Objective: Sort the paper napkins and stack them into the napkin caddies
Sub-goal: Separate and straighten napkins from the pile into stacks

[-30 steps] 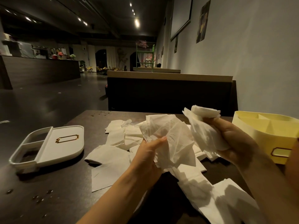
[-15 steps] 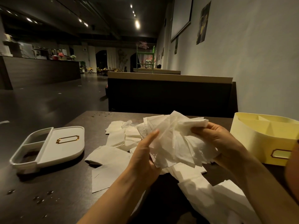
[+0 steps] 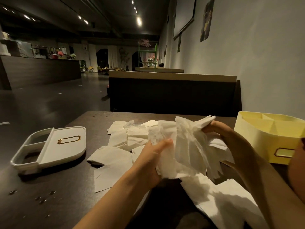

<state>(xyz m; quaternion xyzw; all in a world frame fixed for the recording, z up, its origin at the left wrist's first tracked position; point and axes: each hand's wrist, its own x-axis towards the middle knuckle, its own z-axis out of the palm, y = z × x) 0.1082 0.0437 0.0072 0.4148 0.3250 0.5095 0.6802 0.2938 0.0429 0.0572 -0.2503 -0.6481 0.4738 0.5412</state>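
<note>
Both hands hold one loose bundle of white paper napkins [image 3: 186, 146] above the table. My left hand [image 3: 151, 159] grips its lower left edge with curled fingers. My right hand [image 3: 221, 134] pinches its upper right corner. More white napkins [image 3: 118, 139] lie scattered flat on the dark table behind and under the bundle, and a large sheet [image 3: 231, 205] lies near me. A white napkin caddy [image 3: 69, 142] lies on its side at the left. A yellow napkin caddy [image 3: 257, 138] with dividers stands at the right.
The dark table [image 3: 49, 195] has a few water drops near its front left. A dark booth back [image 3: 173, 95] rises just beyond the table's far edge. A pale wall runs along the right.
The two separate handfuls have come together into one bundle. My right hand moved left and down toward my left hand, and the napkins now fan out between them.
</note>
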